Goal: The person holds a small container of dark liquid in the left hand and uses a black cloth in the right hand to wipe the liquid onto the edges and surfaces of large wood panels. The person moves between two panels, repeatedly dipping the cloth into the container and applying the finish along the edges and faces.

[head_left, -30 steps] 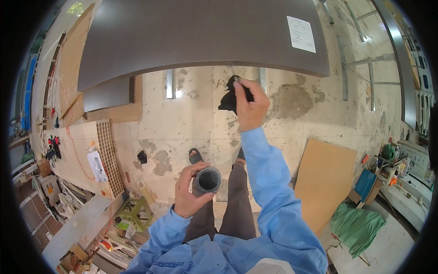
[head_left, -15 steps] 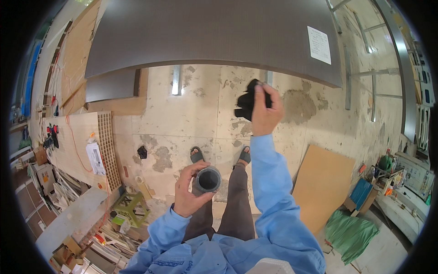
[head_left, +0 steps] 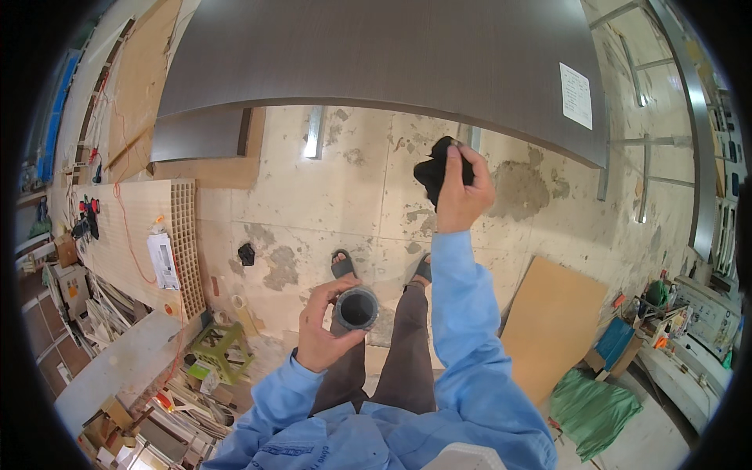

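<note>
My left hand is wrapped round a dark grey cylindrical container, open at the top, held in front of my legs; its inside looks dark. Farther out and to the right, my right hand pinches a crumpled black cloth between thumb and fingers. The cloth hangs just short of the near edge of a dark brown panel, over the floor. A white printed sheet lies on the panel's right part.
A pale hollow-core board with papers lies at the left, a green plastic stool below it. At the right are a tan board and a green sheet. Metal bars show under the panel.
The black cloth has bunched up and hangs differently from my right hand, its loose strips drawn in. The left hand keeps the container in nearly the same place. My view has shifted slightly.
</note>
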`<state>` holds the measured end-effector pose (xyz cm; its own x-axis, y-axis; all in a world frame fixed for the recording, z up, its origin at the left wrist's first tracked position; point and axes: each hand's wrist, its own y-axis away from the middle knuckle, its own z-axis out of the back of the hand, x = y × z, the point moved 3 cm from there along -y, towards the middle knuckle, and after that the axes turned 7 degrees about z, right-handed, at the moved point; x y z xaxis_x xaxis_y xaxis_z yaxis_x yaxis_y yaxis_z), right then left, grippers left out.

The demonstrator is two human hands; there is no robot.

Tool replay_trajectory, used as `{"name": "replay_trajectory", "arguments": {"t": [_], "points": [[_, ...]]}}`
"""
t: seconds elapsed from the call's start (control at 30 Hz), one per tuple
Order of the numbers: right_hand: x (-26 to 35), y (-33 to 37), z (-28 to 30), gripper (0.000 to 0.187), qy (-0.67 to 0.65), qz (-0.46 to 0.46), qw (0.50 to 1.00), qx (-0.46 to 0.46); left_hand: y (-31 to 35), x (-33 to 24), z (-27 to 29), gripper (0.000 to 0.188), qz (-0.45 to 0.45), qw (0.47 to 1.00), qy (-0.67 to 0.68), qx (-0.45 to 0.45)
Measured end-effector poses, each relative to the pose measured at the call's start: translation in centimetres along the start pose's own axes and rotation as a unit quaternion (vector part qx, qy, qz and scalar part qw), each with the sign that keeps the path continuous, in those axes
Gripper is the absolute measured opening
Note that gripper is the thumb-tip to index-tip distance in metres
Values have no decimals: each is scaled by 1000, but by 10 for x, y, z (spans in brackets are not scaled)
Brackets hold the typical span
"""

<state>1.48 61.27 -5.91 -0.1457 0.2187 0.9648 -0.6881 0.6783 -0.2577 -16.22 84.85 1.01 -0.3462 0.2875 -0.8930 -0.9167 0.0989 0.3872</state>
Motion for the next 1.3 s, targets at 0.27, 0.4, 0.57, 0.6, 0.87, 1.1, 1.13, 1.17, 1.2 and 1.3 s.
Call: {"name": "replay_trajectory", "arguments": {"t": [0.27,0.4,0.57,0.6,0.87,1.1,1.13,1.17,1.2,1.3], "points": [[16,33,-49,12,-15,77,985,154,1,9,25,67,5,1000,-15,-18],[21,24,-20,11,12,74,997,30,-3,10,42,67,-3,1000,19,-4],[5,11,-13,14,78,60,995,20,-12,7,69,68,-37,997,-43,43],[2,12,-17,14,79,59,994,43,-13,7,73,68,-41,997,-56,45],[1,23,-23,10,69,45,997,-3,-15,6,72,69,-36,998,-21,44],[1,17,-24,11,32,37,999,11,-20,-3,55,70,-38,998,-42,40],[2,18,-22,10,22,12,998,-60,-20,-6,54,70,-39,997,-47,41],[5,20,-32,10,25,29,999,16,-21,-8,52,71,-41,997,-52,42],[9,22,-39,9,24,46,998,48,-22,-11,51,71,-44,996,-58,43],[18,33,-62,11,4,52,983,175,-21,-18,50,67,-33,997,-36,51]]}}
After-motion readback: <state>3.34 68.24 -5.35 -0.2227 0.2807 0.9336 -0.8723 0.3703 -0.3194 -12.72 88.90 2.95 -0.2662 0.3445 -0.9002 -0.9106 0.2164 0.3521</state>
